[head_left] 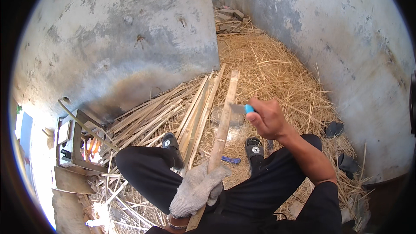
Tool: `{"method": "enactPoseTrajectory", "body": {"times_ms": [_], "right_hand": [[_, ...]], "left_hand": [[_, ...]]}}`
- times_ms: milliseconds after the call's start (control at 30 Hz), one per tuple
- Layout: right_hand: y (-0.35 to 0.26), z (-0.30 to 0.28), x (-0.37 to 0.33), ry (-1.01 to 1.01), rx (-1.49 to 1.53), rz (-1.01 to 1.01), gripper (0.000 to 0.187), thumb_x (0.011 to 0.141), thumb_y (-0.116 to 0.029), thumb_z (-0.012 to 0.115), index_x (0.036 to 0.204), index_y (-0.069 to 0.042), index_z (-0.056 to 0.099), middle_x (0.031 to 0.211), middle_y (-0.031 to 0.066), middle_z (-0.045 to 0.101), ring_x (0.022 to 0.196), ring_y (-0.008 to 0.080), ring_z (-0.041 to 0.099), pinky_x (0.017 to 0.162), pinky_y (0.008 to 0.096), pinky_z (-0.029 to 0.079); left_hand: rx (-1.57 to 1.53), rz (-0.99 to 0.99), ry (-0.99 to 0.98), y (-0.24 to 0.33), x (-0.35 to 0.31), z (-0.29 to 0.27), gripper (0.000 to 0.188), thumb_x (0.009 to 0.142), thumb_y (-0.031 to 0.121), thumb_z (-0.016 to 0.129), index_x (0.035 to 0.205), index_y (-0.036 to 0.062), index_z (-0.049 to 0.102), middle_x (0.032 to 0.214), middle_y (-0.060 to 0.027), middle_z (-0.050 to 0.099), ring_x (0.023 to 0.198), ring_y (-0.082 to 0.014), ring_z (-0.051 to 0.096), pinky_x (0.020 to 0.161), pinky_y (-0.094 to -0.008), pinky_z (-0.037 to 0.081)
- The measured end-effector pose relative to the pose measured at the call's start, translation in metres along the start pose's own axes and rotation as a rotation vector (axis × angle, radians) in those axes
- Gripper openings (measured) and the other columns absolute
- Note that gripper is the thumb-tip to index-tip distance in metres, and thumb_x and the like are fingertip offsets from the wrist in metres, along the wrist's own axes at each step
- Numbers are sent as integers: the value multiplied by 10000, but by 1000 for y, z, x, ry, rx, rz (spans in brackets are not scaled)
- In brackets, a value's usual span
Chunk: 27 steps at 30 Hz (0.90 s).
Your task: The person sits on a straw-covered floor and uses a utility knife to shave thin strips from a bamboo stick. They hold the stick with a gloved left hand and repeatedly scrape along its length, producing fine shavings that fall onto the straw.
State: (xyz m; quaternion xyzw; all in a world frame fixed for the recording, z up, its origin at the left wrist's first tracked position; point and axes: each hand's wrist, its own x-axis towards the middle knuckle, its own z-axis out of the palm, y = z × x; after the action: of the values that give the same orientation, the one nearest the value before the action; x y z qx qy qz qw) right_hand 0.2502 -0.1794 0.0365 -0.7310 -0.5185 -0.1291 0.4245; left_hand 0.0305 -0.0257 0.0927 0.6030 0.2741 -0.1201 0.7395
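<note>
My left hand [198,190], in a pale knitted work glove, is closed round the lower part of a long split bamboo strip [222,132]. The strip slants up and away from my lap, between my knees. In my bare right hand [269,118] is a knife [238,108] with a bright blue handle, most of it hidden by my fingers. Its broad grey blade points left and reaches the upper part of the strip; whether it touches the bamboo I cannot tell.
Long bamboo strips [149,110] lie piled along the left wall. Straw-like shavings [271,67] cover the floor ahead. A blue object [231,160] lies between my sandalled feet. A wooden frame [79,163] stands left, dark footwear [334,129] right, and bricks [229,14] at the back.
</note>
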Motion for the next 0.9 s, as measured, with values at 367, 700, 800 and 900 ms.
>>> {"method": "enactPoseTrajectory", "body": {"times_ms": [367, 700, 800, 900], "right_hand": [[14, 20, 3, 58, -224, 55, 477, 998, -468, 551, 746, -66, 499, 504, 95, 484, 401, 281, 504, 411, 401, 394], [71, 9, 14, 150, -525, 329, 512, 1037, -471, 479, 756, -58, 591, 467, 40, 457, 379, 194, 469, 368, 363, 358], [72, -7, 28, 294, -510, 505, 557, 1064, -479, 397, 751, -62, 593, 471, 32, 463, 390, 193, 473, 382, 364, 359], [66, -24, 17, 320, -315, 436, 527, 1061, -474, 407, 760, -73, 568, 486, 44, 468, 393, 205, 480, 394, 366, 368]], "left_hand": [[-1, -88, 10, -9, 6, 1, 243, 975, 260, 616, 925, 24, 593, 556, 26, 415, 423, -61, 379, 381, -239, 316], [-64, -169, -118, -22, -7, 5, 214, 968, 231, 613, 915, 25, 596, 539, 24, 397, 421, -72, 371, 384, -242, 307], [34, -200, -168, -11, -22, 9, 208, 974, 223, 614, 898, 30, 595, 532, 17, 399, 399, -82, 360, 374, -250, 294], [-174, -33, -95, -22, -5, -13, 291, 1014, 255, 540, 883, 2, 599, 569, -33, 501, 381, -80, 396, 353, -233, 323]]}}
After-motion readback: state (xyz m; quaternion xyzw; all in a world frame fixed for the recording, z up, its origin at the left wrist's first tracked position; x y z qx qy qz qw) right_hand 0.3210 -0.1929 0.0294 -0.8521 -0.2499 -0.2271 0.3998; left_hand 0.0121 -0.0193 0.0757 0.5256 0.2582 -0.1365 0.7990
